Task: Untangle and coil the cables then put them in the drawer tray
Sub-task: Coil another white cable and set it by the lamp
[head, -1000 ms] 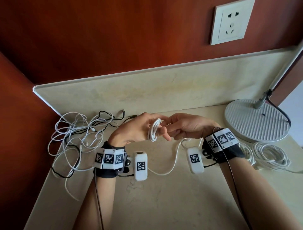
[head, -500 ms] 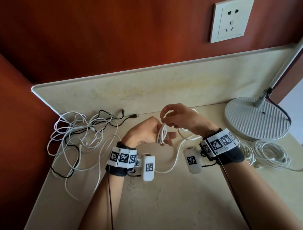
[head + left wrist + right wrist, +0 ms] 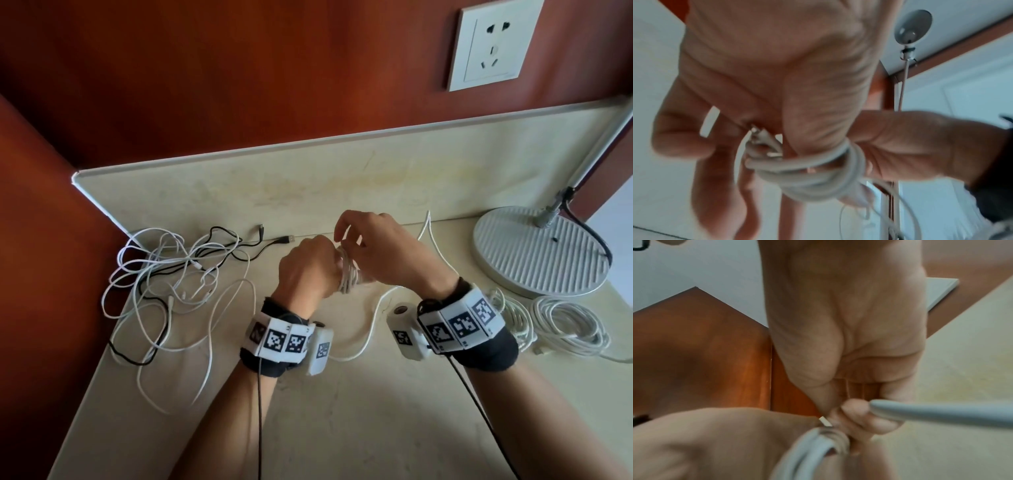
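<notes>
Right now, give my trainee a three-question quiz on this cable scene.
1. True or false: the white coil is wound around the left hand.
2. Which lies right of the right hand? A) tangled cables B) lamp base C) drawer tray
3. Fill in: the right hand pinches the loose ____ of the cable.

Key: 1 true; 2 B; 3 strand
</notes>
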A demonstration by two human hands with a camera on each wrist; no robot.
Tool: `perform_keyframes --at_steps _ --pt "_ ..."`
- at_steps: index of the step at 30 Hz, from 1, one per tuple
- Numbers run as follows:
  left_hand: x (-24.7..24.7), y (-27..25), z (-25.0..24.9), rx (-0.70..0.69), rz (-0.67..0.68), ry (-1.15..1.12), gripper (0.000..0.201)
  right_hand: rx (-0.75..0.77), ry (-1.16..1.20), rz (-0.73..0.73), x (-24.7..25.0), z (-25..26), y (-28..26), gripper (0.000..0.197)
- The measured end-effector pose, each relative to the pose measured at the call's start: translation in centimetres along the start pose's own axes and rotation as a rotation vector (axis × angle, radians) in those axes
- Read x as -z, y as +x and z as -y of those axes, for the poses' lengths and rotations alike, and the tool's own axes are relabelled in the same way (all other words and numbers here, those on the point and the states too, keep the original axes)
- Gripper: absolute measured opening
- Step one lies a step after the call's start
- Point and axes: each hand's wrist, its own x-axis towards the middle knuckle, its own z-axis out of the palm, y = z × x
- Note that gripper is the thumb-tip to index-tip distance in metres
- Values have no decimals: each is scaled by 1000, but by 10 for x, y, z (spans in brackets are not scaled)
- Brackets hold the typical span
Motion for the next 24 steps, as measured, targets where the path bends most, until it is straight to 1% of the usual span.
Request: perform_keyframes --at_steps 1,2,4,7,9,11,12,14,15,16,17,19,20,24 --pt "0 -3 -1 -5 -115 38 28 6 6 -39 -2 2 0 19" --pt "1 -6 -1 -7 -202 43 25 9 21 -65 -4 5 -1 17" --pt "4 -5 2 6 -335 41 26 5 62 -80 -5 11 -4 13" --pt "10 0 8 69 -466 2 25 17 153 -80 -6 21 -9 12" --pt "10 0 8 48 -514 5 18 10 162 -109 -6 24 -9 16" --pt "7 1 10 -20 -497 -9 18 -19 171 -164 -7 21 -6 18" --pt "6 4 12 -59 -456 -13 17 -40 193 -200 -8 18 -3 18" --pt "6 6 12 -131 -334 -42 16 -84 261 -269 -7 11 2 18" --pt "7 5 10 -155 -266 -65 21 -100 296 -293 -6 8 4 19" --pt "7 3 7 -159 -211 -74 26 -110 330 -302 -5 6 5 21" --pt "6 0 3 -154 -178 -63 25 -114 361 -295 -2 5 5 21" --pt "0 -2 -2 -151 -177 -20 12 -115 400 -258 1 5 3 20" --pt "-3 -1 -1 -141 -198 -9 10 -111 406 -244 1 7 2 18" --pt "0 0 2 -57 -363 -119 14 -69 443 -264 -6 17 -3 11"
